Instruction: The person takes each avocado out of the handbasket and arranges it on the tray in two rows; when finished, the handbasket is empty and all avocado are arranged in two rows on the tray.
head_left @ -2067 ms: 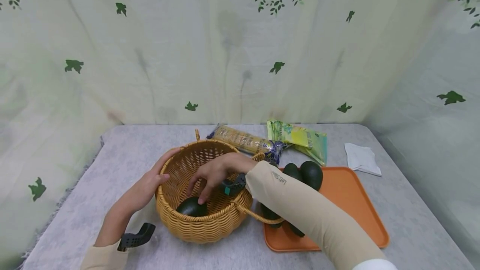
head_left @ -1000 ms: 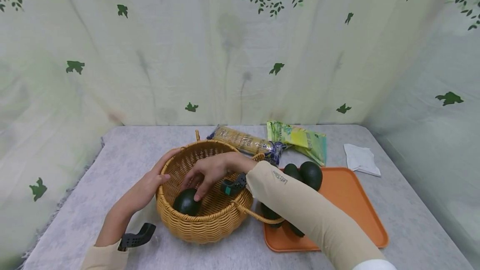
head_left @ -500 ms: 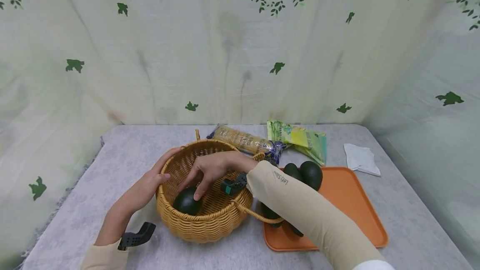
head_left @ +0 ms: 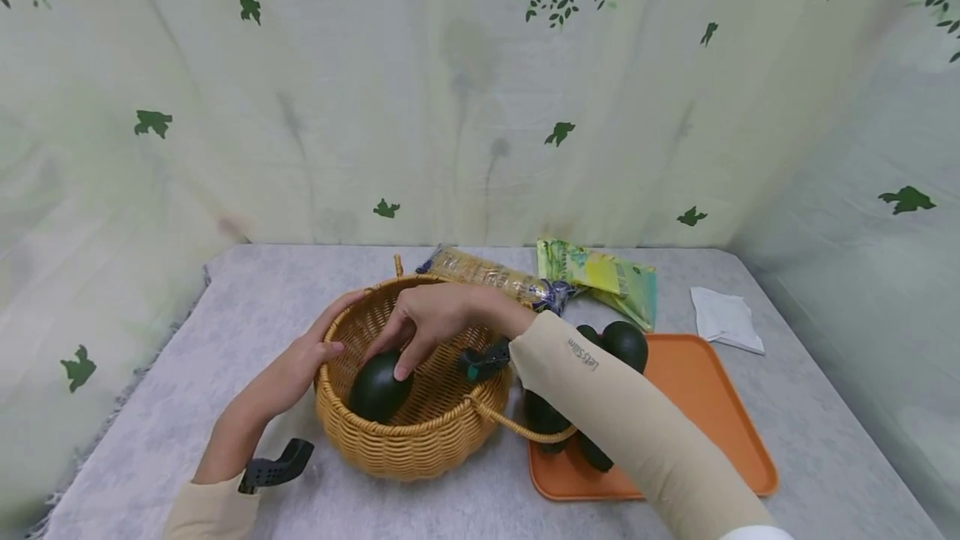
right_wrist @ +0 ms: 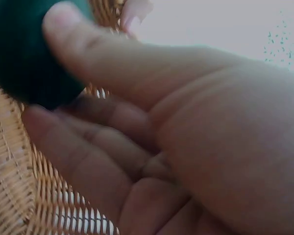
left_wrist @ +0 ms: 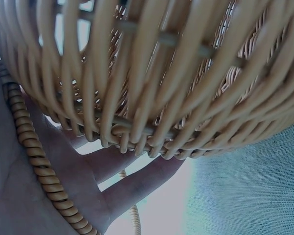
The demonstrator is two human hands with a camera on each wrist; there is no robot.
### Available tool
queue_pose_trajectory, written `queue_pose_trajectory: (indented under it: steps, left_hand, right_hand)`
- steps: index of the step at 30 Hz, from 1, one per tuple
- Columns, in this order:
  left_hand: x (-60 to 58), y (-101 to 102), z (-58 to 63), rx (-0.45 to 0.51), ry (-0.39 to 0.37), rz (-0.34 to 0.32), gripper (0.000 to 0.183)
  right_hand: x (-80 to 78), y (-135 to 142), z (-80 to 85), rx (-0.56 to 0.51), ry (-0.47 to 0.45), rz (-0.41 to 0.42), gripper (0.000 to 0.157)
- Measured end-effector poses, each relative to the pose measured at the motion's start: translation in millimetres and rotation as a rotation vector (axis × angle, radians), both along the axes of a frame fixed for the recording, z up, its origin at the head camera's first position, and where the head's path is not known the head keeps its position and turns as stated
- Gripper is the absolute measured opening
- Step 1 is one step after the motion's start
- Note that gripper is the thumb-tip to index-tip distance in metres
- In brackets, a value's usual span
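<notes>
A dark green avocado [head_left: 375, 394] is in the near left part of the round wicker basket [head_left: 412, 450]. My right hand [head_left: 435, 317] reaches into the basket and holds this avocado between thumb and fingers. Its upper end is tipped up towards the hand. In the right wrist view, the thumb presses one side of the avocado [right_wrist: 19, 54] and the fingertips lie under it. At the basket's left side, my left hand [head_left: 296, 369] grips the rim, thumb over the edge. The left wrist view shows its fingers stretched along the outer weave [left_wrist: 152, 98], with a wrapped handle [left_wrist: 41, 174] across the palm.
To the right lies an orange tray [head_left: 697, 390] with several more avocados [head_left: 624, 346], partly hidden by my right sleeve. The basket's handle [head_left: 525, 432] hangs over the tray's left edge. Behind are a noodle-like packet [head_left: 487, 272] and a green-yellow packet [head_left: 600, 273]; a white tissue [head_left: 726, 319] lies far right.
My right hand has closed its hold on the avocado, which has turned and risen slightly in the basket. My left hand has stayed on the rim.
</notes>
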State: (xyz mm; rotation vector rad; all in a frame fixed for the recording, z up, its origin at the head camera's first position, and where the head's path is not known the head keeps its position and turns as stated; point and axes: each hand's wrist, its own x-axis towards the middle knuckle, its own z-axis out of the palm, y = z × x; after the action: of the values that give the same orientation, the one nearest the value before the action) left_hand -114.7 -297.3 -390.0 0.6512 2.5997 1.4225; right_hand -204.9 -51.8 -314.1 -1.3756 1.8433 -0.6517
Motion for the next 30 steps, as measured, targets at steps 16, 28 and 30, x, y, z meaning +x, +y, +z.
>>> queue_pose_trajectory:
  steps: [16, 28, 30]
  left_hand:
    - [-2.3, -1.4, -1.3, 0.055, -0.061, -0.01, 0.066]
    - [-2.4, -0.8, -1.8, 0.024, -0.055, 0.016, 0.072]
    - [-2.1, -0.8, -1.4, 0.018, -0.048, 0.018, 0.072]
  right_hand:
    - [5.4, 34.4, 21.6, -0.093, 0.074, -0.065, 0.05]
    - [6.5, 66.6, 29.0, -0.169, 0.061, -0.142, 0.05]
    - [6.2, 73.1, 31.0, -0.173, 0.067, -0.153, 0.05]
